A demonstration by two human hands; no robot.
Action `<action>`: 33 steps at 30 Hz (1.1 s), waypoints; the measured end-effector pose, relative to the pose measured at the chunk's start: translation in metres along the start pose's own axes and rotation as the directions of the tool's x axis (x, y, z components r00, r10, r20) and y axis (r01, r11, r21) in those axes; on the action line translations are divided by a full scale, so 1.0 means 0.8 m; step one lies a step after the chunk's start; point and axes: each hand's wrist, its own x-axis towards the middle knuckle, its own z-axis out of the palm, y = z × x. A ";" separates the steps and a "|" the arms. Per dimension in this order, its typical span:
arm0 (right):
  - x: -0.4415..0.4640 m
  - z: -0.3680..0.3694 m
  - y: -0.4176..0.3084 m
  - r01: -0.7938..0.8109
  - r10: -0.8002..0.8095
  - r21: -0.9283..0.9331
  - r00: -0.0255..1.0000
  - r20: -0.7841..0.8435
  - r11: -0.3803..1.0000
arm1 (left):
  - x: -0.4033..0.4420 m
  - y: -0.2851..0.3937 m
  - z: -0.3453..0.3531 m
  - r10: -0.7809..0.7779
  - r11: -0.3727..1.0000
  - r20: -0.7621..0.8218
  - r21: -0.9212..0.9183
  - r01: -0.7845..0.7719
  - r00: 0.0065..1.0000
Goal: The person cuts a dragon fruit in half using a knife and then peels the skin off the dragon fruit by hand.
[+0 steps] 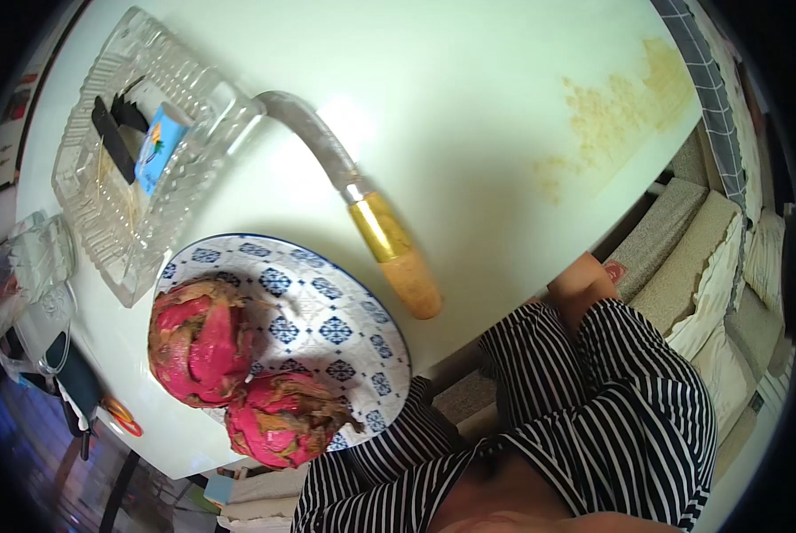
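Note:
Neither of my hands can be made out. A strip of bare skin [540,522] shows at the bottom edge, and I cannot tell which body part it is. Two pink dragon fruits, one larger [198,342] and one nearer me [282,422], sit side by side on an oval plate [336,369] with a blue pattern. Beyond the plate lies a knife [362,204], its curved blade pointing away and its wooden handle towards me. The blade's tip touches or almost touches a clear ribbed tray.
The clear tray [207,98] holds a blue packet [161,147] and dark pieces. Orange-handled scissors [121,416] and clear plastic items [38,266] are at the left edge of the white table [469,53]. A yellowish stain marks its right side. Striped clothing and a sofa [691,258] are below.

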 end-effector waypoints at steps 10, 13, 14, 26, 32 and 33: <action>-0.047 -0.024 0.026 0.055 0.002 -0.333 0.986 0.169 0.941 | -0.088 0.042 -0.047 -0.065 0.995 -0.059 0.077 0.069 0.996; -0.083 -0.044 0.051 0.122 -0.013 -0.384 0.962 0.273 0.915 | -0.147 0.064 -0.057 -0.069 0.990 -0.062 0.122 0.076 0.996; -0.104 -0.048 0.054 0.132 -0.019 -0.372 0.956 0.292 0.919 | -0.169 0.070 -0.062 -0.077 0.985 -0.064 0.153 0.086 0.995; -0.515 -0.061 -0.066 0.324 -0.305 -0.095 0.937 0.171 0.941 | -0.454 0.148 -0.092 0.029 0.876 0.175 0.470 -0.109 0.984; -0.594 -0.021 -0.014 0.768 -0.820 -0.571 0.508 0.265 0.291 | -0.538 0.144 -0.106 0.330 0.359 0.346 0.815 -0.455 0.879; -0.597 -0.013 -0.002 0.724 -0.851 -0.650 0.474 0.228 0.230 | -0.538 0.137 -0.105 0.419 0.340 0.405 0.760 -0.554 0.813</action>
